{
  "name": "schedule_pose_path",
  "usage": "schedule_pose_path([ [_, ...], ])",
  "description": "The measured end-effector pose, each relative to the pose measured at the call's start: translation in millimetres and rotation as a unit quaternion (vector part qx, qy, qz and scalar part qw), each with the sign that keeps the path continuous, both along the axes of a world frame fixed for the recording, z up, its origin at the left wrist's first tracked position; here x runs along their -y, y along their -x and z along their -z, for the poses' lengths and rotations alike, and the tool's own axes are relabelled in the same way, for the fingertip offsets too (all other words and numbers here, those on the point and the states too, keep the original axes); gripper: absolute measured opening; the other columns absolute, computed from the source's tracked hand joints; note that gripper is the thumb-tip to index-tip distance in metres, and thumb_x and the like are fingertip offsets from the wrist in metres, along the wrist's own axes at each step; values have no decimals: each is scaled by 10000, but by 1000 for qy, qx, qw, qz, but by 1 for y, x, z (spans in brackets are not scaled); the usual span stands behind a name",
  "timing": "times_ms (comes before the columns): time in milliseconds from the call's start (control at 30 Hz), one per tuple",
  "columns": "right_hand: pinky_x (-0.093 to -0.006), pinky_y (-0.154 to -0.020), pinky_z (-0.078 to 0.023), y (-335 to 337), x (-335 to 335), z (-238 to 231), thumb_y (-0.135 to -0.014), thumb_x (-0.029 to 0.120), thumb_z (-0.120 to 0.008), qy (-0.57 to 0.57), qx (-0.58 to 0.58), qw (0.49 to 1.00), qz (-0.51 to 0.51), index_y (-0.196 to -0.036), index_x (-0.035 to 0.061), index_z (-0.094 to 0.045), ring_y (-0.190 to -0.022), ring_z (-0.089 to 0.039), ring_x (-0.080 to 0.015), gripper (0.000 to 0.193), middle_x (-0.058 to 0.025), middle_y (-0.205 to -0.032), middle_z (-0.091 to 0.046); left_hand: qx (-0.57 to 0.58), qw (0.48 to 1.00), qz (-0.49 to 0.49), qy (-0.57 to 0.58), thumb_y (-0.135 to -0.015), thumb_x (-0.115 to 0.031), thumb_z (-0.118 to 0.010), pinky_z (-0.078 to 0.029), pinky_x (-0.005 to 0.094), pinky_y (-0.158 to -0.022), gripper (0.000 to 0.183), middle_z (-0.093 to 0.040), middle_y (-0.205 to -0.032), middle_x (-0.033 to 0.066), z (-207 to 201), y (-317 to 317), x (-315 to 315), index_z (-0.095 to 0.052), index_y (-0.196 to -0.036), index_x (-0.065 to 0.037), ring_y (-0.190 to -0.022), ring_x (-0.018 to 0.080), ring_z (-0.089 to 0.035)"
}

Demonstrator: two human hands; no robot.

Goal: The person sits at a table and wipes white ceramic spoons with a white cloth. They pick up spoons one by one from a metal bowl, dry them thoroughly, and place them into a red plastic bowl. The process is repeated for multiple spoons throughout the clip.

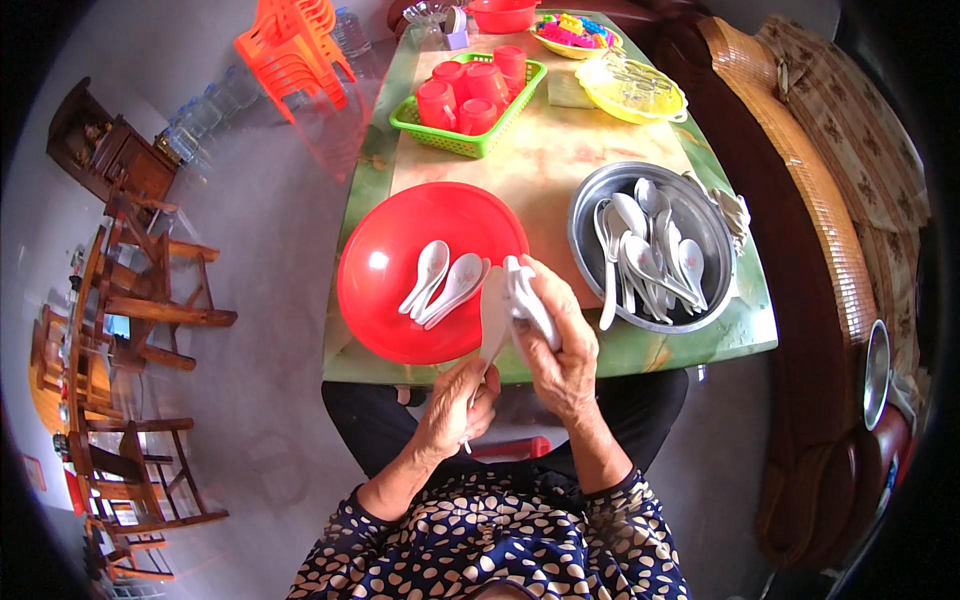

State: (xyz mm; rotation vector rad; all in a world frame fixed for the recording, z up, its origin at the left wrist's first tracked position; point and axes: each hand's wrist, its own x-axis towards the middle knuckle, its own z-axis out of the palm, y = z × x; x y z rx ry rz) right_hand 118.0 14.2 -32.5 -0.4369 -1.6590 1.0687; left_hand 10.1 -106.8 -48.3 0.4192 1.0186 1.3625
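Note:
My left hand (458, 403) grips the handle of a white soup spoon (493, 318) that stands up above the table's near edge. My right hand (560, 345) is wrapped around a white cloth (525, 296) pressed against that spoon's bowl. Just left of the hands sits a red round basin (380, 270) with three white spoons (442, 283) lying in it. To the right stands a metal basin (590, 205) filled with several white spoons (645, 255).
A green marbled table (560, 150) carries a green basket of red cups (470, 95), a yellow covered dish (632, 90), a red bowl (500, 14) and a yellow tray of coloured items (572, 35). Orange stacked chairs (292, 50) stand far left. A dark wooden sofa (800, 250) runs along the right.

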Motion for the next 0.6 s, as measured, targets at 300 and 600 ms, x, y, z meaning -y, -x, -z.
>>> schedule_pose_path([
  [300,-459,-1019,-366,-5,17,2,-680,-82,-564,-62,-29,998,14,-1149,-12,-534,-1205,-470,-442,475,-268,-1287,-500,8,998,56,-26,-1011,-368,-346,-186,211,-312,380,-264,-429,-53,-4,0,-1,-493,-865,-50,-304,50,-215],
  [600,-326,-720,-564,-6,2,-10,-967,200,-491,444,-244,835,-215,-1165,-15,-473,-854,-676,-252,293,-190,-1041,-627,-11,988,139,-71,-1006,-363,-394,-227,186,-379,349,-321,-538,-62,6,0,7,-529,-931,-49,-405,24,-250],
])
